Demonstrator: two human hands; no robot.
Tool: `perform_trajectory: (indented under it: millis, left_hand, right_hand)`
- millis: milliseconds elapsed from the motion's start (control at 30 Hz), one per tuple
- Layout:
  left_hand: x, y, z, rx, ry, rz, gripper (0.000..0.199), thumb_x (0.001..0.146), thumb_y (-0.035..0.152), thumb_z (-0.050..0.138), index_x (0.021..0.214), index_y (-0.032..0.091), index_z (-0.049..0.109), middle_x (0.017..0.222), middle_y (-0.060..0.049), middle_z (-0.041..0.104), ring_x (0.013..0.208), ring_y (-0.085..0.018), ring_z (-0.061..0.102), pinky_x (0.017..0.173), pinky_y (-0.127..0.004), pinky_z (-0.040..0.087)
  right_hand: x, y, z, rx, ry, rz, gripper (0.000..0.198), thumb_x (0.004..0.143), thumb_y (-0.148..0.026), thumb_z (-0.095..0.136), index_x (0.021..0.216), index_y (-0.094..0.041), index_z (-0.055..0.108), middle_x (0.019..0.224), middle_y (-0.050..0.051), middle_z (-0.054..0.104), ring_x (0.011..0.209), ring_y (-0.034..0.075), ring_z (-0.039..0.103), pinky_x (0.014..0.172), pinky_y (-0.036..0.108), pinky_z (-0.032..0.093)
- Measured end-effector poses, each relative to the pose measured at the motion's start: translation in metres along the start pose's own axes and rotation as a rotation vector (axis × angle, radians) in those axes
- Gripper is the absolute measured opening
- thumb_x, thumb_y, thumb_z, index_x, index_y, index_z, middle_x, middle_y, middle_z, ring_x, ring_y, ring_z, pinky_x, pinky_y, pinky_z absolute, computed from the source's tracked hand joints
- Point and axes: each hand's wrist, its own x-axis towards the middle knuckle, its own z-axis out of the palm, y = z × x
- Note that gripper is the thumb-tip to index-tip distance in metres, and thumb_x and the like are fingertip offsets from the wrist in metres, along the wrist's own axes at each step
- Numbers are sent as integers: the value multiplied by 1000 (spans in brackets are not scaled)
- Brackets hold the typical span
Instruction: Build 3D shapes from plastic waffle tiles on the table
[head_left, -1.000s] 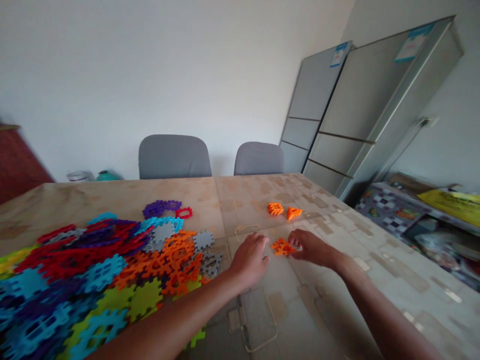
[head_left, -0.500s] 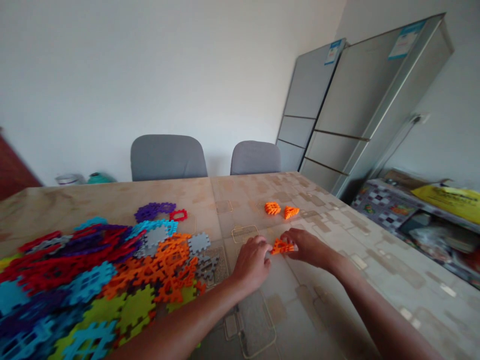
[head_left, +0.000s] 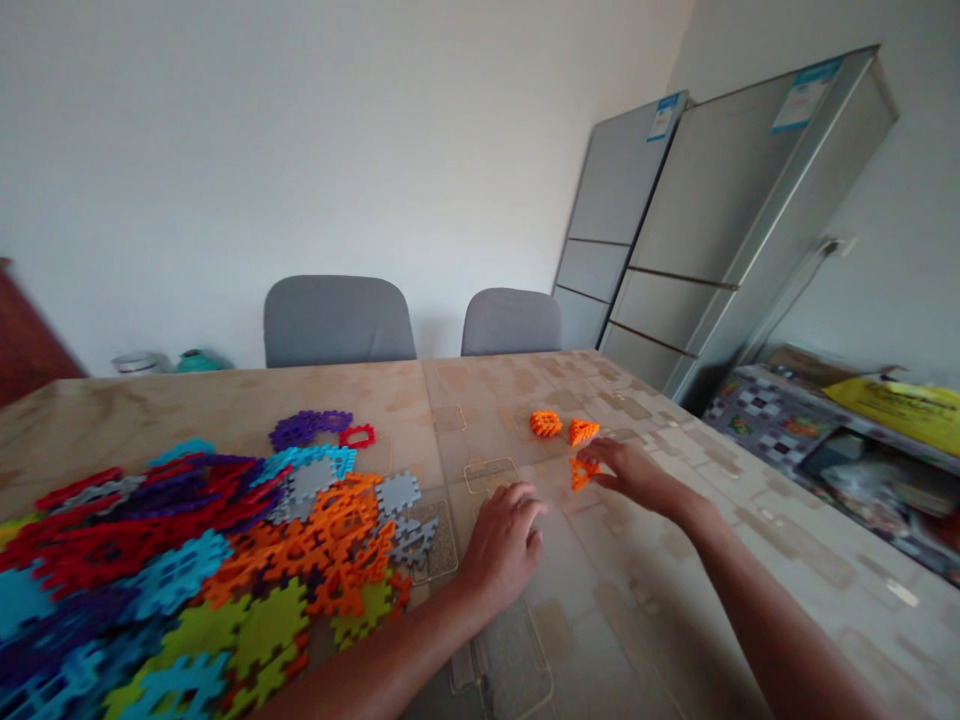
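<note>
On the table point(head_left: 480, 420), just this side of the triangular orange stack point(head_left: 583, 431), the right hand point(head_left: 628, 472) pinches an orange piece point(head_left: 580, 474), best held lightly by its edges, while the left hand point(head_left: 502, 545) looks empty, loosely curled.

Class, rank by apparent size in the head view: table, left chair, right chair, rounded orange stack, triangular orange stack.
Table
Left chair
Right chair
Rounded orange stack and triangular orange stack: too alike to rank
</note>
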Motion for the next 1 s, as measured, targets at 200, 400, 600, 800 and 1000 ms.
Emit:
perform_trajectory:
  millis: [200,400,600,800,1000]
  left_hand:
    - [0,1,-1,3,-8,17,36,78,-4,59,105,18,69,124,-9,64,117,-27,58,102,-45,47]
    - [-1,1,-3,-2,-13,17,38,77,-4,56,105,19,68,124,-7,64,118,-26,57,103,-44,46]
    - [-1,0,-1,-19,-12,17,40,75,-4,54,105,19,68,124,-7,64,118,-25,56,103,-43,46]
    - [-1,-1,0,-28,-11,27,41,74,-4,53,104,20,68,122,-6,65,115,-25,57,101,-44,46]
    - [-1,-1,-1,-21,-1,39,38,75,-4,53,100,20,68,121,-6,65,113,-25,57,101,-44,46]
  right_hand:
    - [35,70,-30,-76,51,107,23,91,-23,59,111,-19,69,108,12,71,99,25,66,94,43,51]
    - [69,92,-27,-130,-74,152,26,97,-35,61,117,-19,64,122,8,65,105,22,64,91,44,54]
    - [73,95,-20,-156,-175,180,27,97,-34,60,119,-19,63,124,8,63,105,22,64,90,43,55]
    - [71,98,-15,-185,-183,223,31,97,-34,60,125,-20,60,130,9,60,109,24,62,92,46,54]
    - [80,98,-4,-205,-193,255,27,98,-35,59,122,-21,62,128,9,62,106,22,63,90,43,55]
